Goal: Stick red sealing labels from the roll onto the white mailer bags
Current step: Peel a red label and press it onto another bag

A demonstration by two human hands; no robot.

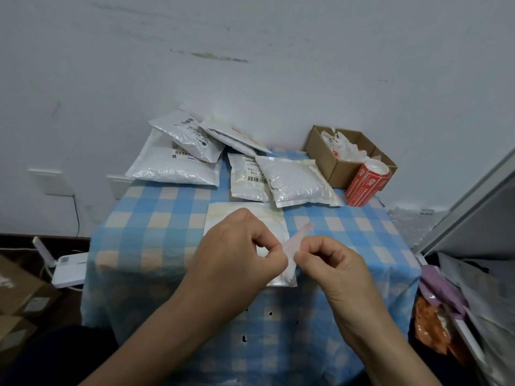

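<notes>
Pinching one pale label strip (301, 235), I am clamping both left hand (239, 252) and right hand (334, 264) fingers on it above the mailer bag (267, 218) at table (167, 218) centre.

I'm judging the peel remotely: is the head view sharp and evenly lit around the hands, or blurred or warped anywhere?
Head view: dim, bluish light, no glare; the pale pink label strip pinched between the left hand and right hand is blurred; the wide-angle lens bows the edges of the blue checked tablecloth; the red label roll looks sharper.
</notes>
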